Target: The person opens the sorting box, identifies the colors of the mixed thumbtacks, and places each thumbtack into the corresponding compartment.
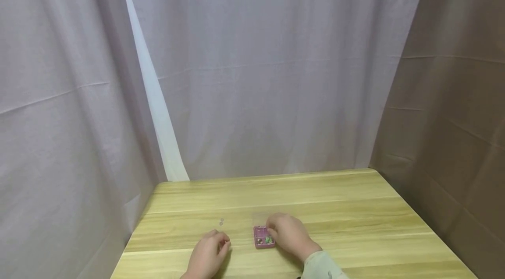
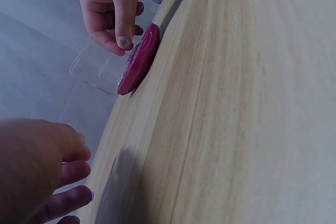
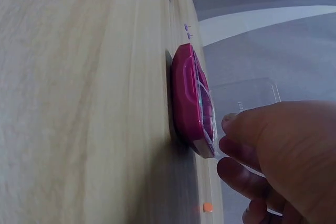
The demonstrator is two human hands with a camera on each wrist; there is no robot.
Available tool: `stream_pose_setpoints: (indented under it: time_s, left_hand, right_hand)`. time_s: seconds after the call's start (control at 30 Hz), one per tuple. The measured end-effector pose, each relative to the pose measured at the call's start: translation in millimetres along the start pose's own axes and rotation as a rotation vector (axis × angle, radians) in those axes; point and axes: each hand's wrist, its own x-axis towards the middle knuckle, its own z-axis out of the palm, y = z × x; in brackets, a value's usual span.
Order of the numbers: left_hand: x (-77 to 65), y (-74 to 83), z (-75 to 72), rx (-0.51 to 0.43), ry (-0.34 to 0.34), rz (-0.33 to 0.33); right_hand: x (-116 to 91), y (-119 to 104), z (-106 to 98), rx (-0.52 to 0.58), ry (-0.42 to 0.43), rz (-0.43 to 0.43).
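A small pink compartment box (image 1: 264, 245) stands on the table with its clear lid (image 3: 252, 90) raised. Green pieces (image 1: 268, 239) and dark reddish ones (image 1: 259, 241) lie in its front compartments. Over the box's right side is my right hand (image 1: 289, 233), thumb and fingers bent near the rim, with a gap between thumb and forefinger. My left hand (image 1: 208, 252) hovers left of the box, fingers loosely bent, nothing clearly held. A tiny purple spot (image 2: 92, 196) shows by one of its fingertips; whether it is touched cannot be told. Beyond this hand stand two small purple pins (image 3: 188, 31).
A small orange piece (image 3: 208, 207) lies on the wood-grain table (image 1: 355, 213), near the right hand. Grey curtains (image 1: 252, 73) hang along the table's back and left side, with a darker brownish one (image 1: 446, 117) on the right.
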Motion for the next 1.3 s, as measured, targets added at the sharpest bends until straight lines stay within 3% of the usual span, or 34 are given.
stream_pose_setpoints:
  time_s: [0.47,0.87,1.3]
  left_hand:
    - [-0.9,-1.8,1.4,0.000,0.015,-0.008]
    - [0.2,2.3,-1.3,-0.014,-0.006,-0.002]
    - [-0.5,7.2,-4.5,-0.022,-0.009,-0.028]
  right_hand:
    - [-0.7,28.5,-8.6,0.002,0.039,0.075]
    - [6.0,57.6,-15.8,-0.059,-0.044,0.158]
    - [21.2,48.5,-10.6,-0.045,-0.122,0.135]
